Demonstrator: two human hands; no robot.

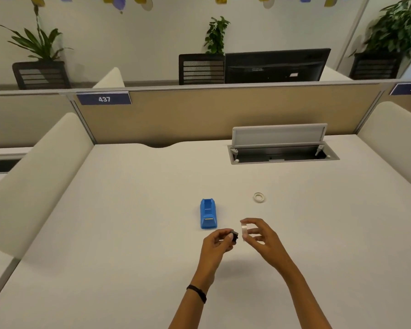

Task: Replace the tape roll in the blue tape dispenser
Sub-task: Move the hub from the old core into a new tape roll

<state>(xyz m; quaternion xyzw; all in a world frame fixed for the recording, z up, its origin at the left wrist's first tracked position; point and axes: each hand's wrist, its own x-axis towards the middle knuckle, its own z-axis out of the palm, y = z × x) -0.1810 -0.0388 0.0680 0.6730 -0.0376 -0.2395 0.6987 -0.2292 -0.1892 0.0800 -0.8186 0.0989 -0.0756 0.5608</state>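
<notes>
My left hand (217,242) hovers just above the desk (128,233), fingers curled around a small black spool core (234,235) that I pinch at its left side; a dark band (197,293) circles that wrist. At three o'clock from it, just beside and not quite touching, my right hand (261,237) grips a clear tape roll (243,231) on edge between thumb and forefinger, the other fingers spread loosely behind. The roll's open face turns toward the core, and a narrow gap shows between the two.

At about eleven o'clock from my hands, near them, the blue tape dispenser (208,216) sits flat on the desk, long axis running toward twelve, its cradle open and nothing in it. At one o'clock from my right hand, farther out and well apart from the dispenser, a second, thinner tape ring (259,197) lies flat on the surface.

Beyond that, toward one o'clock, a cable hatch (280,135) in the desk stands with its lid propped up. A tan partition (223,110) closes the far edge, carrying a blue tag reading 437 (104,99) at eleven o'clock. Past it I see a dark monitor (275,65), mesh chair backs and potted plants against the wall.
</notes>
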